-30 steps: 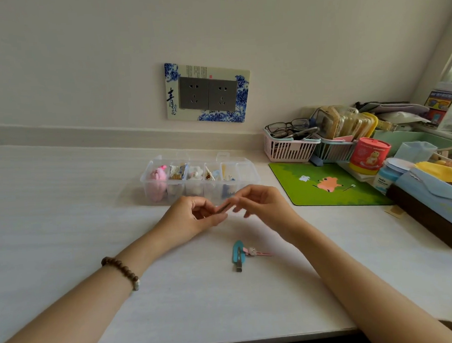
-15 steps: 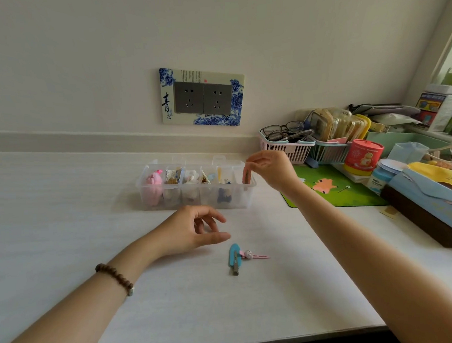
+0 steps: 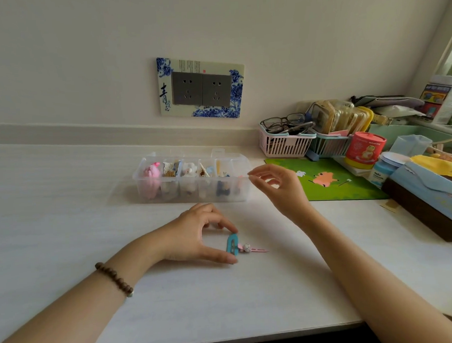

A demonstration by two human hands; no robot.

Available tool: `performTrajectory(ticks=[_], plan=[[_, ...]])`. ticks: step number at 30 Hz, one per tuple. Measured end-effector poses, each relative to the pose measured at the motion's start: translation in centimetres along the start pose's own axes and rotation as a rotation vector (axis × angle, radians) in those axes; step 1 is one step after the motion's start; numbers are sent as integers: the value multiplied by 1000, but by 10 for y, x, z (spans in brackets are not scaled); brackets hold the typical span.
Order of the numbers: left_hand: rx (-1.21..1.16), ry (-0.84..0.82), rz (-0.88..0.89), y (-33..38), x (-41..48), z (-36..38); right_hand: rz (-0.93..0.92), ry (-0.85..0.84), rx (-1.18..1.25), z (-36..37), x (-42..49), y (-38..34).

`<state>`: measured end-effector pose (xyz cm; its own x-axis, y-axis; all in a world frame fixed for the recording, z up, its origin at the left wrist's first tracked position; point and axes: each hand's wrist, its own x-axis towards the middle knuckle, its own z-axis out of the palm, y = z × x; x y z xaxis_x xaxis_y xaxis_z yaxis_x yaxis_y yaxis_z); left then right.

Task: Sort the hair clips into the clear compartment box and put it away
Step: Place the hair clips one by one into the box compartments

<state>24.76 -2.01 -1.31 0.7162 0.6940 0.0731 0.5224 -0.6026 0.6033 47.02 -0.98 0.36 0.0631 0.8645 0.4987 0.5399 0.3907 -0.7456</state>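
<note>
The clear compartment box stands open on the white desk with several clips in its sections. A blue snap clip lies near the desk's front, with a thin pink clip bearing a small white figure beside it. My left hand pinches the blue clip between forefinger and thumb. My right hand hovers by the box's right end, fingers loosely spread, holding nothing.
A green mat lies right of the box. Behind it stand a pink basket with glasses, a teal basket and a red tub. A blue box on a brown case fills the right edge.
My right hand carried a clip to the box's right end, let it go and drew back a little. My left hand moved down onto the blue clip and took it.
</note>
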Motion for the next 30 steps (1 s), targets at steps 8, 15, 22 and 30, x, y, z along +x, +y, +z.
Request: performTrajectory(ticks=[8, 15, 22, 30], plan=[[-200, 131, -97, -12, 0, -8, -6, -207, 33, 7, -12, -5], [-458, 415, -122, -7, 5, -10, 72, -384, 157, 22, -20, -14], [-459, 485, -70, 1, 11, -6, 94, -337, 329, 25, -19, -20], [-261, 436, -37, -8, 9, -9, 43, -47, 262, 4, 18, -29]])
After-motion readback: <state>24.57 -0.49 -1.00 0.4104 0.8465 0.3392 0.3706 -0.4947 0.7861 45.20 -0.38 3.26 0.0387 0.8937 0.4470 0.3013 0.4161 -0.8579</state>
